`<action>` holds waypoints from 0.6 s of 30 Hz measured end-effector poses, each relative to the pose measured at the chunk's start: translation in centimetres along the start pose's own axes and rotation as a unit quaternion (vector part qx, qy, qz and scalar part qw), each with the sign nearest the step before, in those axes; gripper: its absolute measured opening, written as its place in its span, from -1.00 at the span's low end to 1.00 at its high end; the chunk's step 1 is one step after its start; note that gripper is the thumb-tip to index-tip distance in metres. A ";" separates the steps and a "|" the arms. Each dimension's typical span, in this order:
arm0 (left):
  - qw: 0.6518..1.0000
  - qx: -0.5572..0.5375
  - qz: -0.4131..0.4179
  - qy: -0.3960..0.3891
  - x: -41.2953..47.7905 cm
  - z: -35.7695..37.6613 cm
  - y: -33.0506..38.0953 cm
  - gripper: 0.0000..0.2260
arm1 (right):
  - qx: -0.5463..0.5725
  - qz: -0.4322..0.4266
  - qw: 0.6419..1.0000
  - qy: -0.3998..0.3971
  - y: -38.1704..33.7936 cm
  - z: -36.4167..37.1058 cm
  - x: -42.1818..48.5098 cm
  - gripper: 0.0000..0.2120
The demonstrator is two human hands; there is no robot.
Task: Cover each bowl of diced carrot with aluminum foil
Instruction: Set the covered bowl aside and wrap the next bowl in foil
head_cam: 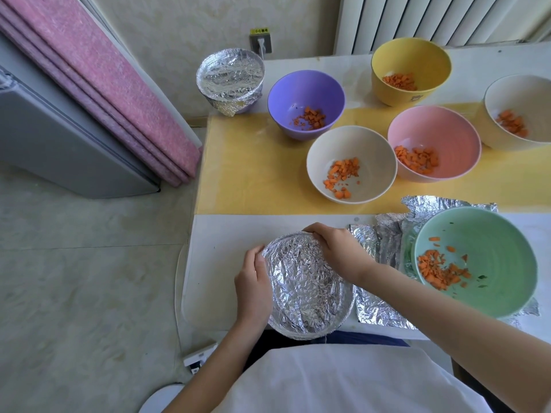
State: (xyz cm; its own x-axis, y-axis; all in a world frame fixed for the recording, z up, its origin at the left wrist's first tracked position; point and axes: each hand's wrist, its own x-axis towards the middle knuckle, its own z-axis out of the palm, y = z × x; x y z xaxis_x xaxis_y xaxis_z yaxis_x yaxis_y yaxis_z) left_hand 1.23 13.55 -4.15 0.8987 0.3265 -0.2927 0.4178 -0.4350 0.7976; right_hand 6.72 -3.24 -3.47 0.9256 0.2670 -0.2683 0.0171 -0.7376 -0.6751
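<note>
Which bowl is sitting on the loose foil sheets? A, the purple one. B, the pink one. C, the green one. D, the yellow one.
C: the green bowl rests on the crumpled foil sheets, whose edges stick out from under it on several sides.

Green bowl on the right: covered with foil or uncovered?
Uncovered. The green bowl shows its diced carrot openly; the foil sheets lie beneath and beside it, none over its rim.

both hands (253, 281) crimping foil (304, 281), bowl rim
</note>
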 end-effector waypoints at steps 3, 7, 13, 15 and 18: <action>0.998 0.037 0.033 -0.037 0.7 -0.2 0.4 -0.78 | -0.007 -0.019 1.000 -0.012 0.2 0.3 0.1 -0.73; 0.982 0.138 0.118 -0.060 1.7 -0.2 1.4 -0.76 | -0.041 -0.033 0.998 -0.043 0.1 0.6 0.9 -0.64; 0.973 0.173 0.141 -0.058 2.6 -0.4 1.7 -0.81 | -0.102 -0.051 0.993 -0.029 -0.4 1.2 1.2 -0.67; 0.973 0.174 0.144 -0.055 2.6 -0.4 1.7 -0.81 | -0.121 -0.036 0.992 -0.028 -0.6 1.3 1.3 -0.60; 0.972 0.177 0.147 -0.053 2.4 -0.4 1.8 -0.79 | -0.171 -0.037 0.983 -0.059 -1.3 0.6 1.4 -0.52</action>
State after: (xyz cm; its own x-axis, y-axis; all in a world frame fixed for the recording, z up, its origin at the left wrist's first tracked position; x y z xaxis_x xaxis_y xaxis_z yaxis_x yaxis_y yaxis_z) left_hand 4.11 13.88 -3.26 0.9871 0.0639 -0.1469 0.1431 -0.7642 0.6289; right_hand 7.79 -1.50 -3.41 0.8667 0.3830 -0.3195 0.2271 -0.8734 -0.4308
